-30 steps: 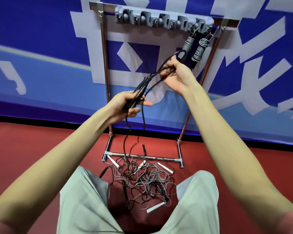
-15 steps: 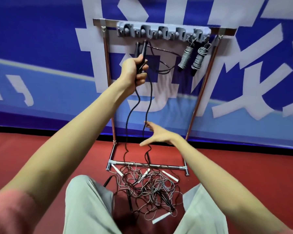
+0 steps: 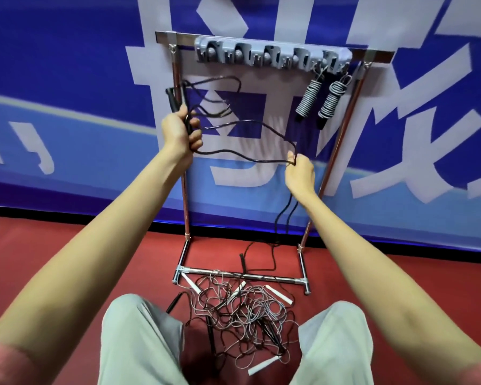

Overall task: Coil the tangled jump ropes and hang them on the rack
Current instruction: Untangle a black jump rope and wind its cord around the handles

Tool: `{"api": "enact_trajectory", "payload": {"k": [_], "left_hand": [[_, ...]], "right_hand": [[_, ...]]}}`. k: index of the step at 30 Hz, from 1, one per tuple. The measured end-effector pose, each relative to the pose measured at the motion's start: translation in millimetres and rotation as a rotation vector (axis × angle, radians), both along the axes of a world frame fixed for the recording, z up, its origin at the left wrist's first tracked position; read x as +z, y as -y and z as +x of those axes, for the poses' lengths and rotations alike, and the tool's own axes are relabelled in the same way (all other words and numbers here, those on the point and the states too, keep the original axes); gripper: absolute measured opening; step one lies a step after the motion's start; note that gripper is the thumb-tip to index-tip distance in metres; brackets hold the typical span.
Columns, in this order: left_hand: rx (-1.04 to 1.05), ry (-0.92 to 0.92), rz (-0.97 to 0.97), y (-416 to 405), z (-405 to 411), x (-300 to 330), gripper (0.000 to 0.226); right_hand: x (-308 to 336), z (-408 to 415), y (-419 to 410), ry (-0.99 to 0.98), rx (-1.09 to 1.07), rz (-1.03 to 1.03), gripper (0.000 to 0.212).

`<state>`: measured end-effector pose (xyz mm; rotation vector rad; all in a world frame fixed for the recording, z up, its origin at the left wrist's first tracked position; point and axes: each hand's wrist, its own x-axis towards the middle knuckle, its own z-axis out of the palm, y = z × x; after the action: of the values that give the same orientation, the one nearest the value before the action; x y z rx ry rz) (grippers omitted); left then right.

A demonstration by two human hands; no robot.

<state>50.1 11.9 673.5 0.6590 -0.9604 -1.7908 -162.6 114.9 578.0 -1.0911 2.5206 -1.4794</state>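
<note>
Left hand (image 3: pixel 181 134) grips the black rope's (image 3: pixel 247 126) handles and gathered loops; right hand (image 3: pixel 300 170) seems to pinch the cord, its tail trailing to the floor (image 3: pixel 67 245). Keep loops even before reaching the rack (image 3: pixel 272 55).

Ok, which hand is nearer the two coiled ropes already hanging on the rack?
Right. The right hand pinches the black rope just below and left of the hanging coiled ropes. The left hand grips the handles far off by the rack's left post.
</note>
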Motion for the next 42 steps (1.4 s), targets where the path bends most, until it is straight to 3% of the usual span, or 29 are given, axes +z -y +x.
{"api": "enact_trajectory", "payload": {"k": [4, 9, 19, 24, 30, 32, 35, 37, 39, 42], "left_hand": [[0.0, 0.037, 0.073, -1.9, -19.5, -33.4, 0.035], [0.006, 0.123, 0.081, 2.8, -45.3, -76.5, 0.031], [-0.064, 0.246, 0.03, 45.3, -115.4, -154.4, 0.021], [-0.083, 0.369, 0.057, 64.1, -165.2, -216.8, 0.026], [-0.274, 0.597, -0.136, 81.0, -212.3, -304.1, 0.021], [-0.414, 0.664, -0.195, 82.5, -219.1, -320.5, 0.015], [-0.617, 0.736, -0.193, 78.0, -220.5, -335.2, 0.011], [-0.685, 0.836, -0.249, 75.4, -217.7, -342.0, 0.013], [-0.707, 0.898, -0.299, 74.9, -212.7, -346.6, 0.014], [-0.683, 0.948, -0.361, 77.2, -202.2, -350.2, 0.02]], "right_hand": [[-5.4, -20.6, -2.8, 0.014, 0.115, -0.056, 0.027], [-45.7, -52.2, -1.8, 0.191, 0.207, 0.027, 0.038], [-109.7, -123.0, 44.9, 0.139, 0.066, -0.014, 0.027], [-192.3, -152.8, 65.5, 0.265, 0.057, 0.245, 0.015], [-289.8, -152.7, 60.7, 0.299, 0.162, 0.63, 0.051], [-301.5, -141.6, 60.4, 0.409, 0.118, 0.56, 0.044], [-302.3, -122.8, 63.4, 0.931, 0.01, 0.112, 0.034], [-297.9, -117.5, 67.8, 1.114, -0.115, -0.119, 0.035], [-291.8, -115.8, 70.8, 1.014, -0.208, -0.135, 0.042], [-287.0, -119.6, 68.9, 0.808, -0.198, 0.122, 0.033]]}}
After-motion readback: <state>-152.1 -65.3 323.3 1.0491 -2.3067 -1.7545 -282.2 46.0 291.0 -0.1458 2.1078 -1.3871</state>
